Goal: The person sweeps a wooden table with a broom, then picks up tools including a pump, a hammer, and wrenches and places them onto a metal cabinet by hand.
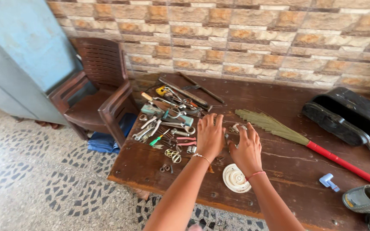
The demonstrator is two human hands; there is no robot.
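Two hands hovered over the dark wooden surface (279, 167); the left hand (210, 136) and right hand (246, 149) had fingers spread, each grip wide and empty, above small metal bits (235, 128); careful, light picking seemed wise; scattered hand tools (168, 115) crowded the left; a broom (296, 139) lay right; a white disc (235, 178) sat near.

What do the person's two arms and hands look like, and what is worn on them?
Both forearms are bare, with no sleeves in view and no gloves. The left hand has a thin bracelet of small pale beads at the wrist. The right hand has a thin red thread around its wrist. No rings are discernible.
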